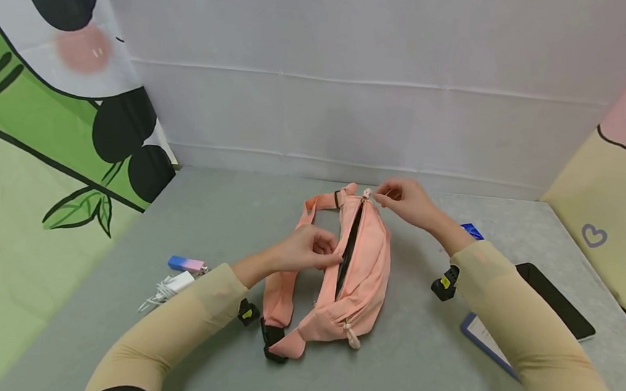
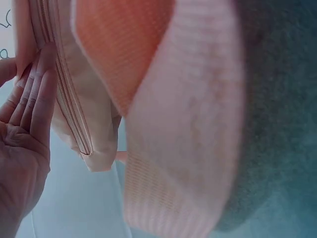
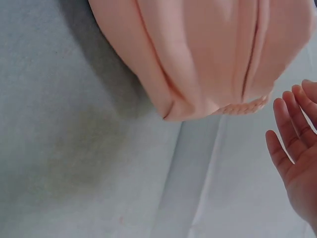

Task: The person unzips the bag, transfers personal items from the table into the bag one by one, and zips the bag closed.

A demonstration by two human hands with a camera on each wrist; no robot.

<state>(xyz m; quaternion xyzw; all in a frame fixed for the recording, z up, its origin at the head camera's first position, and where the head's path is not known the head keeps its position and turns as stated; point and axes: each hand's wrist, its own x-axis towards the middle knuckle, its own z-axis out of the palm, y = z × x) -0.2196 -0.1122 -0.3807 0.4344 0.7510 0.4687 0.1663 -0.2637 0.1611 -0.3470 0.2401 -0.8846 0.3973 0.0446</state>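
Note:
A peach waist bag (image 1: 366, 256) lies on the grey table, its long main zipper parted along a dark opening. My left hand (image 1: 308, 249) pinches the opening's near-left edge between thumb and fingers; in the left wrist view, fabric passes between the thumb and fingers of that hand (image 2: 25, 144). Beside the bag's far end is my right hand (image 1: 406, 200), close to the braided zipper pull (image 1: 368, 193). The right wrist view shows this hand (image 3: 302, 158) with loosely extended fingers, apart from the braided pull (image 3: 242, 106). A second zipper pull (image 1: 352, 335) hangs at the near end.
The strap with its black buckle (image 1: 275, 341) loops left of the bag. Farther left lie a blue-pink small device (image 1: 186, 264) and a white charger with cable (image 1: 173, 286). On the right are a black phone (image 1: 555, 300), a blue-edged card (image 1: 487, 341) and a blue packet (image 1: 472, 231).

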